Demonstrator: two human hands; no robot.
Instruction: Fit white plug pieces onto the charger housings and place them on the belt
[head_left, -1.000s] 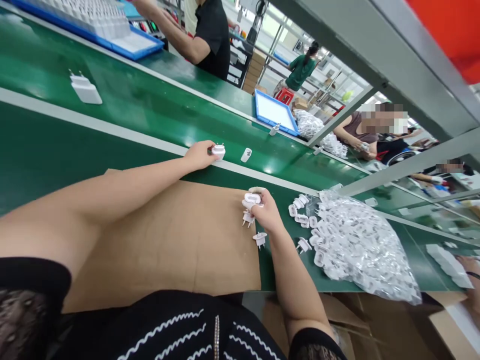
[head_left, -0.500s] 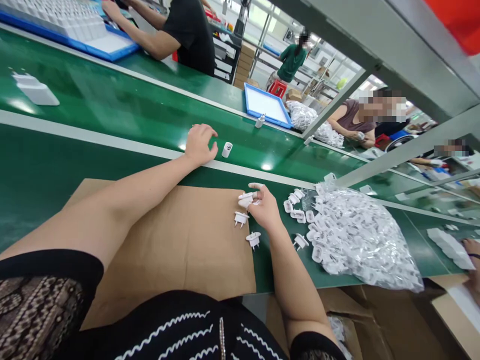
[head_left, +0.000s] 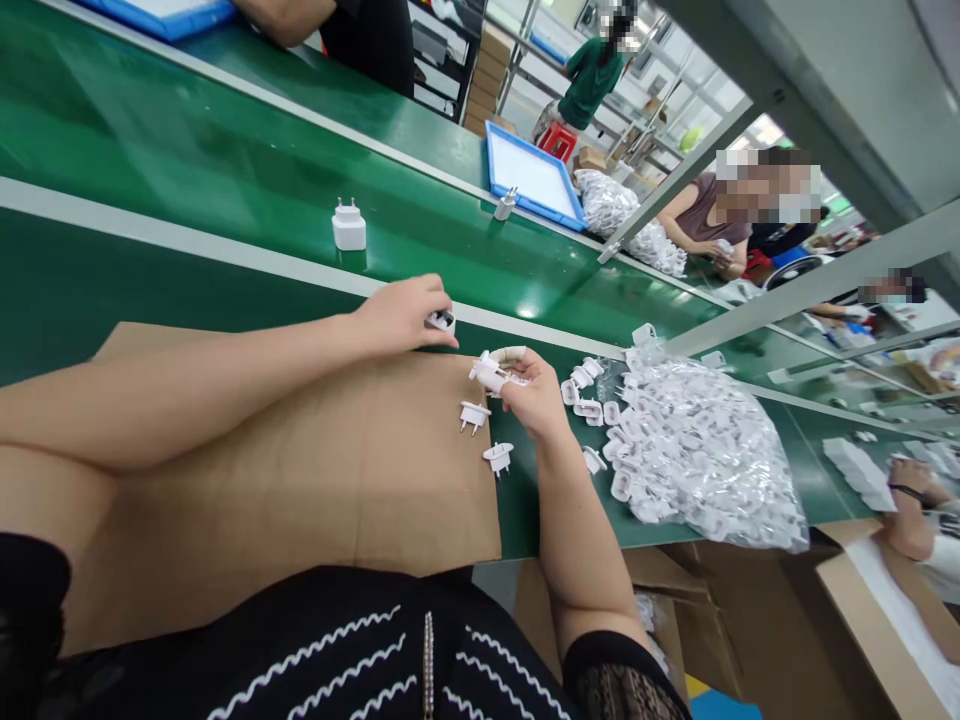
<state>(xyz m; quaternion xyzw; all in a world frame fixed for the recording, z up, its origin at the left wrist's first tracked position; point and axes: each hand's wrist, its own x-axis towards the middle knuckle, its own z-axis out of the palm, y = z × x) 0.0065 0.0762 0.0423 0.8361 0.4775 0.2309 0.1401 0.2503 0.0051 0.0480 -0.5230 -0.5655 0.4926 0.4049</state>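
My left hand (head_left: pixel 405 312) is closed around a small white charger housing (head_left: pixel 442 321), its open, dark-looking end facing out, above the near edge of the green belt. To its right, my right hand (head_left: pixel 534 392) pinches a white two-pin plug cover (head_left: pixel 487 368) between thumb and covered fingertips. Part of that cover is hidden by the fingers. Below, a two-pin plug cover (head_left: pixel 473 415) lies at the cardboard's right edge, and another plug cover (head_left: pixel 498 458) lies nearer me.
Brown cardboard (head_left: pixel 360 450) covers the bench before me. A clear bag of white plug covers (head_left: pixel 697 440) spills loose pieces at the right. One white charger (head_left: pixel 349 228) stands on the green belt (head_left: pixel 247 190). Beyond are a blue-rimmed tray (head_left: pixel 532 180) and seated co-workers.
My left hand has taken hold of the charger housing from the belt and brought it nearer my right hand. Another charger has travelled rightward along the belt.
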